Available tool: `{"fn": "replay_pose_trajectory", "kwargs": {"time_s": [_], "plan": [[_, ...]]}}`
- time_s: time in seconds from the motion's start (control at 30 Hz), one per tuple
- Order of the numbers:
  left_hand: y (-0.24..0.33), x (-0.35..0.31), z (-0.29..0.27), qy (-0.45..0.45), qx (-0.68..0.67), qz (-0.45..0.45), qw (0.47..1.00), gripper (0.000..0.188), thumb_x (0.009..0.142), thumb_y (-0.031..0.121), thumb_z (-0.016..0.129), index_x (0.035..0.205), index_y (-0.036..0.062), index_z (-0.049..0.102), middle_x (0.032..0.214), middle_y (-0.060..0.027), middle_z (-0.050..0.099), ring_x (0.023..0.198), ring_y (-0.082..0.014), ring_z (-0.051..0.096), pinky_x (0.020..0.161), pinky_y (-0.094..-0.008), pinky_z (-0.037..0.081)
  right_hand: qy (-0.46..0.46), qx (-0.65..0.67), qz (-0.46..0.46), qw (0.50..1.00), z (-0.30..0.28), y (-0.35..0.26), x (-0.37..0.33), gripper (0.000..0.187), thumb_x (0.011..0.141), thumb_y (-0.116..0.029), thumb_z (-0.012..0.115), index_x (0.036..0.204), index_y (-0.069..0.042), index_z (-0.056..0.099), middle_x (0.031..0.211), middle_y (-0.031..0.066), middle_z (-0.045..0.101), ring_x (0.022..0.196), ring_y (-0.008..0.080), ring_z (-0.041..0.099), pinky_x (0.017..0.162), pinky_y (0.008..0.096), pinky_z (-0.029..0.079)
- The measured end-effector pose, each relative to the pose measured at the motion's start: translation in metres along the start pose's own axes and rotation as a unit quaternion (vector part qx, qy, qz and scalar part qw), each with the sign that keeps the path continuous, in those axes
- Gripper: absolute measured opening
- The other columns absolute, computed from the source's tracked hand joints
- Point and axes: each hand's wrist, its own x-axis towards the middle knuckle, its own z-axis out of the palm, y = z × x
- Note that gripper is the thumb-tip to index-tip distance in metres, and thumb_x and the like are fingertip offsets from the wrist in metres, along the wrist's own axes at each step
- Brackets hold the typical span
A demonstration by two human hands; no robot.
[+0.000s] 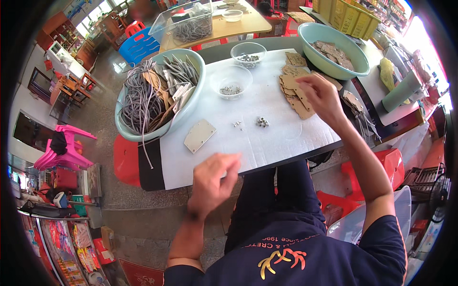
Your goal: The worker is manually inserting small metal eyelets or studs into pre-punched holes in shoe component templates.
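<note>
At the right, my right hand (pixel 323 97) is over a pile of flat brown plates (pixel 292 88) with notched edges. Its thumb and fingertips close at the edge of an upper plate. Near the table's front edge is my left hand (pixel 215 183), slightly blurred, with finger and thumb brought together; anything between the tips is too small to make out. Beyond it lies a pale plate (pixel 200 136) with small holes along its edge. A little cluster of shiny metal parts (pixel 262 122) sits mid-table, beside a few tiny silvery pieces (pixel 237 125).
Two clear bowls (pixel 242 76) hold small metal parts. A pale green basin (pixel 202 81) at left is heaped with grey cords and plates; one cord hangs over the table's edge. Another basin (pixel 360 66) at back right contains brown plates. Red stools (pixel 125 159) stand close by.
</note>
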Motion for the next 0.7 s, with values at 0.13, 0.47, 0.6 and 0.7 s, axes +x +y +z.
{"fn": "replay_pose_trajectory", "kwargs": {"time_s": [0.13,0.47,0.6,0.7], "plan": [[-0.023,0.006,0.007,0.03,-0.042,-0.115,0.992,0.013,0.091,0.004,0.061,0.102,0.0002,0.067,0.077,-0.007,0.067,0.064,-0.0092,0.061,0.056,-0.0228,0.047,-0.114,-0.092,-0.027,0.989,0.032,-0.014,0.044,0.027,0.093,-0.022,0.06,0.108,-0.001,0.066,0.085,0.0052,0.066,0.067,0.0124,0.063,0.059,0.0257,0.051],[-0.039,-0.005,0.023,0.077,-0.209,-0.23,0.947,0.015,0.094,0.01,0.06,0.104,0.0013,0.067,0.073,-0.0034,0.067,0.058,-0.0038,0.055,0.051,-0.0193,0.041,-0.111,0.039,0.189,0.975,0.115,0.001,0.067,0.034,0.087,-0.028,0.068,0.101,0.003,0.063,0.085,0.0093,0.066,0.067,0.0134,0.066,0.056,0.0276,0.057],[-0.038,-0.007,0.023,0.073,-0.21,-0.225,0.949,0.015,0.094,0.01,0.06,0.103,0.001,0.068,0.072,-0.0035,0.066,0.059,-0.0044,0.056,0.052,-0.0189,0.041,-0.095,0.049,0.145,0.984,0.12,0.0,0.06,0.026,0.086,-0.021,0.067,0.097,0.002,0.061,0.084,0.0097,0.066,0.063,0.0136,0.065,0.055,0.0278,0.056],[-0.037,-0.007,0.024,0.06,-0.172,-0.215,0.96,0.015,0.095,0.01,0.059,0.103,0.0,0.067,0.073,-0.0032,0.065,0.06,-0.0045,0.055,0.053,-0.0193,0.042,-0.073,-0.002,0.073,0.995,0.115,0.002,0.057,0.025,0.086,-0.021,0.066,0.098,0.001,0.061,0.084,0.0097,0.066,0.061,0.0135,0.065,0.052,0.0281,0.054]]}}
